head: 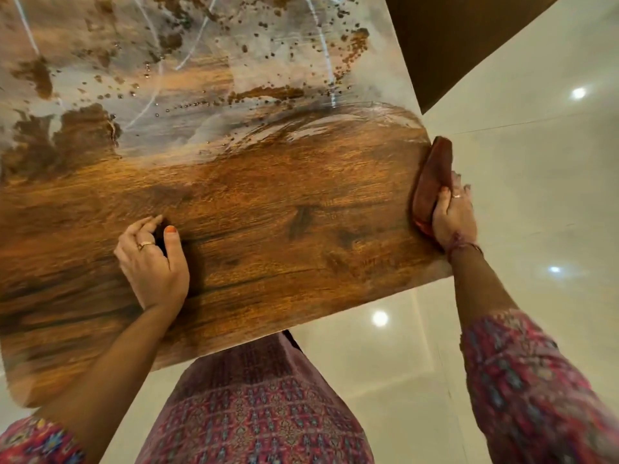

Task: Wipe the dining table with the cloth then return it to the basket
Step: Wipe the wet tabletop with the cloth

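The dining table [268, 212] is dark brown wood with a glossy top. Its far half carries wet streaks, droplets and glare. A reddish-brown cloth [432, 175] lies bunched against the table's right edge. My right hand [452, 216] grips the cloth from the outside of that edge, fingers curled over it. My left hand [150, 259] rests on the tabletop near the middle left, fingers loosely bent and holding nothing. The basket is not in view.
A pale glossy tiled floor [519, 145] surrounds the table on the right and near side, with light reflections. A dark brown panel [452, 35] stands at the top right beyond the table corner. My patterned pink garment shows below the near edge.
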Tool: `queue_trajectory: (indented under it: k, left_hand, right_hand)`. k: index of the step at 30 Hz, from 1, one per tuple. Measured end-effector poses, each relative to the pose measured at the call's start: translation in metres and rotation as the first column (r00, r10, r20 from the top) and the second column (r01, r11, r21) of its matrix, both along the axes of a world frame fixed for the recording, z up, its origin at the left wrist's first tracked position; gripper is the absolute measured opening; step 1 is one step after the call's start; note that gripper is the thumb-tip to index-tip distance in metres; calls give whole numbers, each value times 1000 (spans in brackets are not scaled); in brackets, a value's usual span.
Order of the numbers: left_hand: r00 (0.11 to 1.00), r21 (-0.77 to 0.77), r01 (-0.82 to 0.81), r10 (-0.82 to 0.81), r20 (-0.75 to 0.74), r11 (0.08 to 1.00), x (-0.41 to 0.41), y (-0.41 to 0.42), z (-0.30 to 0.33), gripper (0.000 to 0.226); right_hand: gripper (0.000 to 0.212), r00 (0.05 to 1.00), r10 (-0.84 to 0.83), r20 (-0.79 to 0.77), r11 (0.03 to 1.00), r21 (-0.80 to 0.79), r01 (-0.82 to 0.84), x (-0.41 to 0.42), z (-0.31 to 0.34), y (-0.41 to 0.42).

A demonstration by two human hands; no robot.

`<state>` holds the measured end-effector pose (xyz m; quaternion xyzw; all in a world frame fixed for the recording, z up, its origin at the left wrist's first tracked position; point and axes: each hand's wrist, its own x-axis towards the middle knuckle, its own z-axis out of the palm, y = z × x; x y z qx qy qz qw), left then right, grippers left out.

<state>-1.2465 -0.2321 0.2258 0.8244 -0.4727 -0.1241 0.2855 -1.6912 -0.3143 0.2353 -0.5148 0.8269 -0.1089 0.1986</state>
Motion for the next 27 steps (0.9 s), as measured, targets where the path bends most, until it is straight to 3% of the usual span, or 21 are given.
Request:
queue_trajectory:
  k: [2,6,14,21,25,27]
  left_hand:
    - [1000,4,-4,3,7,1000,0,1,-1,40]
    - [999,13,-5,5,40,1000,-1,0,0,39]
    - [999,16,-8,7,37,1000,-3,-1,2,38]
    - [999,42,-16,14,37,999,-7,-2,5,38]
    - [1000,38,-13,12,29,999,-7,-3,6,38]
    - [999,41,-12,11,31,999,-7,-3,7,39]
  right_hand:
    - [50,1000,-21,-16,999,-44,21,10,-2,2]
    - [54,975,57,-214,995,-63,-72,48,-6,55]
    - [79,970,111,-215,994,4,-112,64,-1,100]
    - [65,982,152,-112,988,-13,-154,101,4,158]
    - [55,935,351,-57,935,-31,-353,130,10,164]
    - [48,872,472,-129,878,-11,-478,121,9,149]
